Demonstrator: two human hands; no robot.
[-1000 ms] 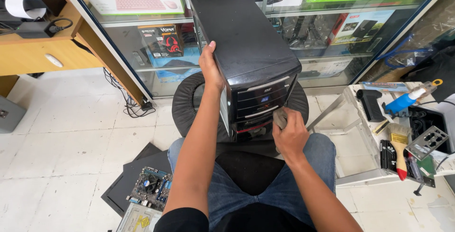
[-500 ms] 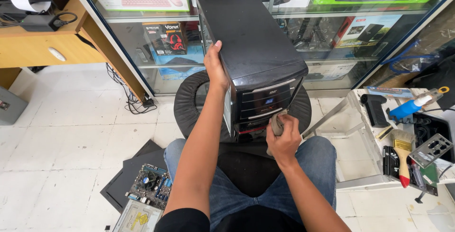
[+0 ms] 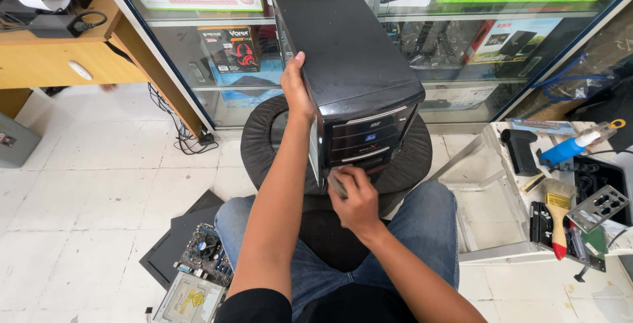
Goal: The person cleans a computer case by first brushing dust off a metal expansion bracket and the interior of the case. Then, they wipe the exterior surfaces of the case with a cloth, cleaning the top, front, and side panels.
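Note:
A black computer tower case [image 3: 343,39] stands on a round black stool [image 3: 260,142] in front of my knees, its front panel facing me. My left hand [image 3: 297,89] grips the case's left upper edge, thumb on top, holding it steady. My right hand [image 3: 361,199] presses a small grey cloth [image 3: 336,183] against the bottom of the front panel, below the drive bays.
A glass display cabinet [image 3: 461,92] with boxed keyboards stands behind the stool. On the floor at left lie a motherboard [image 3: 201,254] and dark panels. At right a white open case shell [image 3: 491,221], a paintbrush [image 3: 559,221] and tools. A wooden desk [image 3: 46,66] stands far left.
My right hand has slid the cloth leftward along the lower front panel. My left hand stays on the case's side.

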